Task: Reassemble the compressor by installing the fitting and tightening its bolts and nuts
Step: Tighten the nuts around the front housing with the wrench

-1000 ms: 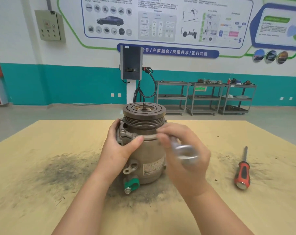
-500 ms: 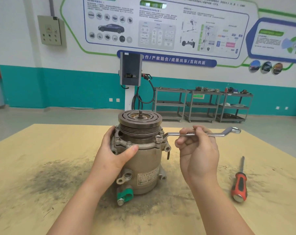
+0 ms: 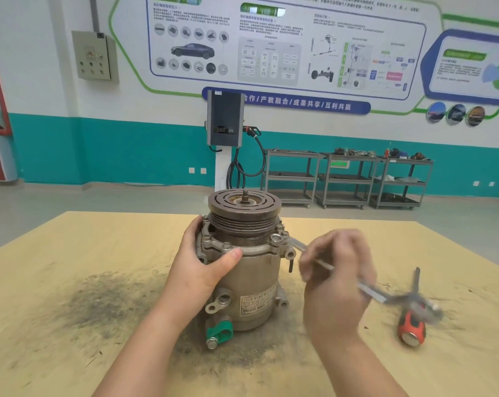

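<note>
Single head-worn view, looking forward and down, close over the table (image 3: 70,282), right side perhaps motion-blurred

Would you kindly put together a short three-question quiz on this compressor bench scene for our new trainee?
1. True or false: the left hand grips the upright compressor near its top flange.
2. Which tool does the right hand hold?
A. the wrench
B. the screwdriver
C. a hammer
3. Fill in: the screwdriver with the red handle lies on the table to the ____ of the compressor.

Key: 1 true; 2 A, its near end sits at a bolt on the compressor's flange; 3 right.
</note>
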The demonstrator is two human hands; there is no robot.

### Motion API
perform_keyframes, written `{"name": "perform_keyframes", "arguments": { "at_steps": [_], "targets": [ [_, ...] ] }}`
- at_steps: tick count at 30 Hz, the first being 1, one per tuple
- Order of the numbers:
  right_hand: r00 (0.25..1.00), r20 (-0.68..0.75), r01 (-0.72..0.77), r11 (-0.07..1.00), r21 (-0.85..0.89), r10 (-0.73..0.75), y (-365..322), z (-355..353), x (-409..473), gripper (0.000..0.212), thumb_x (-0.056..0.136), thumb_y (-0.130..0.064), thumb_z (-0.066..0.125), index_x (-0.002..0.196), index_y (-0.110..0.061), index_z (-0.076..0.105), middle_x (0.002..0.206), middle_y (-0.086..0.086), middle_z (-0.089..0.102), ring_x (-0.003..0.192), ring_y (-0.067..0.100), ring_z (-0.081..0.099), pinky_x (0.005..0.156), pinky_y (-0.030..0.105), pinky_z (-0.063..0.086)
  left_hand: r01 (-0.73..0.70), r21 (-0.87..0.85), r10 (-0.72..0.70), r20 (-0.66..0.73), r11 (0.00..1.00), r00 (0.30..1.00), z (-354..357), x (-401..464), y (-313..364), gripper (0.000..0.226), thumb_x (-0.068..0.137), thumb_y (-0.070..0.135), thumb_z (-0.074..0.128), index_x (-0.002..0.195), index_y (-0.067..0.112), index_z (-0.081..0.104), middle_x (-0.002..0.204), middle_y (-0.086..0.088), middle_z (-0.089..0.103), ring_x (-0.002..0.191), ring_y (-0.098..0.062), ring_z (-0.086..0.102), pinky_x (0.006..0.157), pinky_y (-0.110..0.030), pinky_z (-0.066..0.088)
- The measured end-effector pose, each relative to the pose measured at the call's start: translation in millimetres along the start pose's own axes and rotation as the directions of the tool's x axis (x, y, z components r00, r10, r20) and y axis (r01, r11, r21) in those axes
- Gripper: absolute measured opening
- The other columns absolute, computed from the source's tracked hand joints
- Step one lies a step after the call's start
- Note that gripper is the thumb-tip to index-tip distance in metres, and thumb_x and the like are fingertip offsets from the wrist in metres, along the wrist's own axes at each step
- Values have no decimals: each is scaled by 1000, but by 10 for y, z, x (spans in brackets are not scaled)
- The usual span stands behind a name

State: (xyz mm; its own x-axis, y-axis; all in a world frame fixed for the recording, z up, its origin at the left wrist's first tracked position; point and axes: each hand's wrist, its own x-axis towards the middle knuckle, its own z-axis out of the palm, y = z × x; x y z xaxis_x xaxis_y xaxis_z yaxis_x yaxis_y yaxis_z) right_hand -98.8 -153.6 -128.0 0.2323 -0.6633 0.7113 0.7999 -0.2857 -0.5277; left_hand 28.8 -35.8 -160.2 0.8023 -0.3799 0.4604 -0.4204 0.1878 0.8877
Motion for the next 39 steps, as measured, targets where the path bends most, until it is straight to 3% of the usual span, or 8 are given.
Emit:
{"name": "perform_keyframes", "arguments": {
  "at_steps": [3,9,12,15,18,21,28,39],
  "targets": [
    [930,262,328,904,-274,-258,84,162,-238,16,89,-18,58,76,-25,54,66,-7,55,55,6,50,52,21,45,12,-18,-12,3,1000,1000,-5,6,-43,99,51,60,79,138,41,38,117,29,63,107,3,62,82,-18,55],
    [852,475,388,873,-294,-219,-11,189,-209,9,85,-20,70,86,-11,67,82,-3,66,74,14,62,65,33,53,5,-13,-5,1,1000,1000,-6,23,-27,105,51,55,87,140,34,35,107,34,62,104,7,61,77,-9,49],
    [902,339,359,900,-247,-267,-116,116,-22,12,95,-24,58,90,-14,61,79,-10,64,69,5,60,65,18,49,4,-6,-4,0,1000,1000,-6,-9,5,97,52,65,85,134,46,36,112,38,59,106,11,58,75,-8,51],
    [999,17,-42,998,-39,43,-150,49,153,12,102,-18,42,91,-19,47,69,-7,62,54,6,51,55,16,44,1,-1,-1,-7,1000,1000,-5,-22,-7,95,53,66,81,134,45,36,107,49,54,103,17,56,73,-7,51],
    [913,-37,-385,889,249,406,-60,-22,291,17,104,-6,34,93,-15,44,62,-1,60,48,10,46,51,20,40,-16,20,16,-14,1000,1000,0,-15,6,97,60,60,80,142,36,35,108,49,53,105,18,55,78,-8,51],
    [830,-19,-518,783,345,557,11,-58,362,21,102,0,32,91,-13,44,60,0,55,47,11,41,49,21,35,-7,41,8,-10,999,1000,-1,-20,16,98,63,58,83,145,34,34,111,44,55,106,15,56,84,-14,51],
    [737,101,-634,632,446,668,38,-121,423,20,100,-4,30,86,-15,41,57,-2,45,43,11,34,42,20,33,14,55,-14,1,998,1000,-11,-32,31,103,52,67,74,142,37,36,121,35,57,113,10,56,97,-25,50],
    [921,-59,-326,845,423,385,34,15,104,41,95,-33,43,59,-17,51,44,0,35,39,16,29,44,20,29,23,87,-21,-22,996,1000,-9,-56,33,106,52,67,73,146,38,32,127,31,54,115,9,55,101,-30,49]
  ]
}}
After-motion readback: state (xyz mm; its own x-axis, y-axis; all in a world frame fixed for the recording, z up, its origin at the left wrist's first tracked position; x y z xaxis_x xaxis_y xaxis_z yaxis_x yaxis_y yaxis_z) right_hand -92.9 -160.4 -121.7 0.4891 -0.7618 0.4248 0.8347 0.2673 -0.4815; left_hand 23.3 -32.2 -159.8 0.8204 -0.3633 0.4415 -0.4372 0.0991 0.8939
